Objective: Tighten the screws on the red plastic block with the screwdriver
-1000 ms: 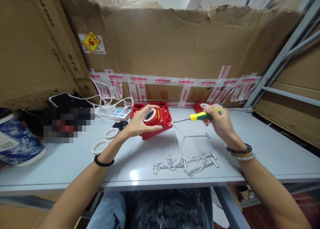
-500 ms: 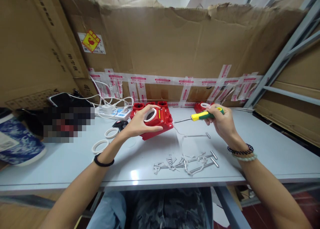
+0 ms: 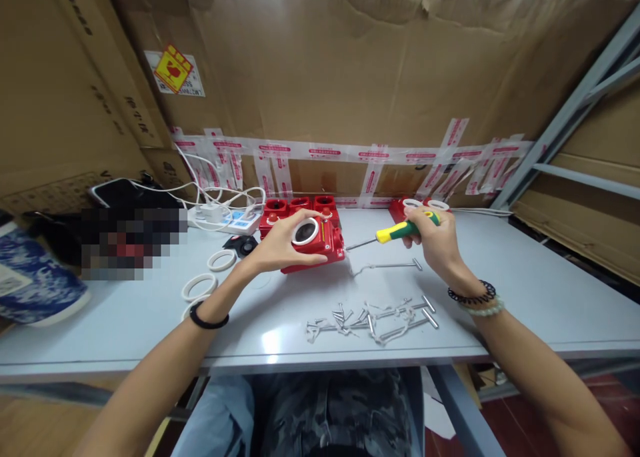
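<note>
My left hand (image 3: 281, 245) is wrapped round a red box-shaped part (image 3: 320, 244) with a white ring (image 3: 305, 231) on its face, thumb along the lower side. In my right hand (image 3: 440, 240) is a yellow and green screwdriver (image 3: 393, 233); its tip meets the right side of the red part. A thin string hangs there, leading to a metal T-bar (image 3: 395, 265) on the table. Nearer the front edge lie several screws (image 3: 343, 316) and more T-bars (image 3: 429, 318) with string.
Behind my left hand stand more red parts (image 3: 275, 208); others (image 3: 399, 210) are beyond my right hand. White rings (image 3: 221, 260), a power strip (image 3: 245, 221) with cables and a blue-white container (image 3: 40, 277) are at left. Cardboard (image 3: 325, 77) walls the back.
The view has shifted slightly. The red part in my left hand is tilted a little differently, and the screwdriver stays against its side.
</note>
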Motion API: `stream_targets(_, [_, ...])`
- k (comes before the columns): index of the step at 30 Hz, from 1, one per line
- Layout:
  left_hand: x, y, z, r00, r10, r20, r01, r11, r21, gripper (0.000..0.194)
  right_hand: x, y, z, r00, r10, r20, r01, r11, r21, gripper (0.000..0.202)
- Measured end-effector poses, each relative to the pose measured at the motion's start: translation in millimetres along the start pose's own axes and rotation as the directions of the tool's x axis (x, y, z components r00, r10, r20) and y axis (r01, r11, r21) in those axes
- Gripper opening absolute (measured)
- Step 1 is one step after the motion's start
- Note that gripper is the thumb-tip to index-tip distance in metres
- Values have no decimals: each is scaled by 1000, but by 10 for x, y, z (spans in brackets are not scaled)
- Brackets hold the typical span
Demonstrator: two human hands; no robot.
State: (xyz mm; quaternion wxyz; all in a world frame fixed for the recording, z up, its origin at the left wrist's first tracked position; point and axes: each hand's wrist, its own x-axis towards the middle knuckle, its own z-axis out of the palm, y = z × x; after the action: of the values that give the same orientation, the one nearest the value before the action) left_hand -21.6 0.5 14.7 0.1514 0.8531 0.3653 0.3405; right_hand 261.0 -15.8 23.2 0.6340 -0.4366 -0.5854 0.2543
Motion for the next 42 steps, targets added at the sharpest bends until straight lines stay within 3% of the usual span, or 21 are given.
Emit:
stream_targets(3, [1, -4, 18, 999, -22, -40, 22, 1000, 7, 62, 82, 123, 20, 964, 264, 33, -266, 949, 172, 31])
stream_targets(5, [0, -1, 27, 998, -30, -49, 30, 999, 11, 62, 113, 173, 20, 941, 335, 42, -336, 919, 207, 31])
stream_targets(14, [8, -1, 50, 998, -57, -34, 55, 997, -51, 61, 56, 62, 18, 994, 65, -92, -43, 973, 228, 27])
stream_targets(20, [6, -7, 57, 998, -58, -26, 56, 995, -77, 60, 40, 38, 21, 994, 13, -107, 13, 972, 233, 24])
stream_targets(26, [4, -27, 77, 999, -31, 10, 31, 998, -52, 60, -37, -28, 34, 983, -169, -68, 170, 985, 21, 20])
stream_targets(28, [7, -52, 99, 999, -31, 44, 32, 999, -39, 60, -53, -32, 31, 984, -176, -22, 175, 984, -44, 15])
stream_targets(31, [10, -104, 133, 992, -39, 124, 41, 999, -20, 60, -28, 18, 0, 991, -65, 115, 72, 996, -57, 18])
stream_targets(34, [9, -152, 142, 986, -51, 157, 54, 998, -15, 57, 34, 71, -62, 951, 81, 300, -102, 993, 55, 20])
stream_targets(36, [9, -173, 138, 989, -65, 136, 69, 997, -24, 56, 79, 58, -101, 916, 104, 387, -164, 979, 125, 23])
stream_targets(38, [11, -183, 142, 992, -86, 96, 92, 994, -55, 57, 125, -9, -116, 926, 63, 373, -122, 983, 136, 24])
stream_targets(42, [-7, -164, 223, 996, -89, -14, 84, 974, -211, 56, 246, -249, -48, 975, -90, 205, 76, 994, 80, 22])
